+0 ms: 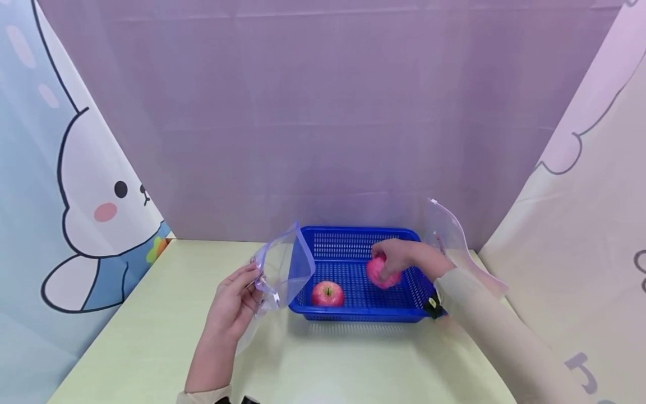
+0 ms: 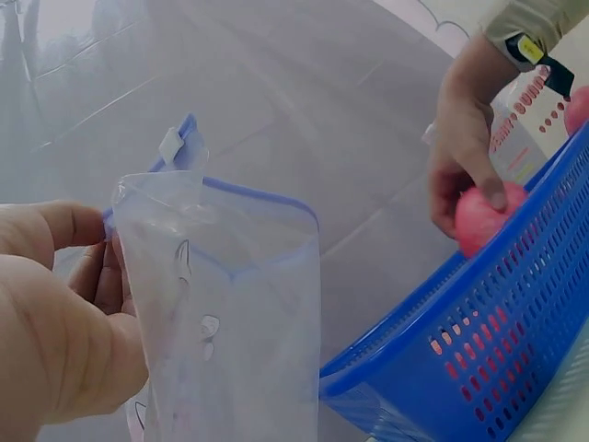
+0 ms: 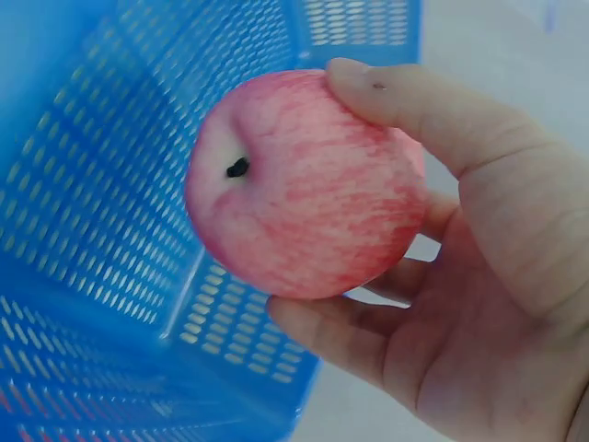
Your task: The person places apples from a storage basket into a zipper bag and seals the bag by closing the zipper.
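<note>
My left hand (image 1: 234,300) pinches the rim of a clear zip bag (image 1: 287,269) with a lilac edge and a white slider. The bag's mouth gapes toward the basket, and no contents show in it. With thumb and fingers my right hand (image 1: 396,258) grips a pink-red apple (image 3: 304,184), its dark stem turned away from the palm. That hand is over the right part of a blue slotted basket (image 1: 353,312). A second red apple (image 1: 328,294) lies in the basket's front left corner, stem up.
Another clear zip bag (image 1: 456,235) stands right of the basket, partly hidden by my right forearm. Red lettering shows on it in the left wrist view. The pale table (image 1: 151,325) meets a mauve backdrop (image 1: 323,123), with printed cloth on both sides.
</note>
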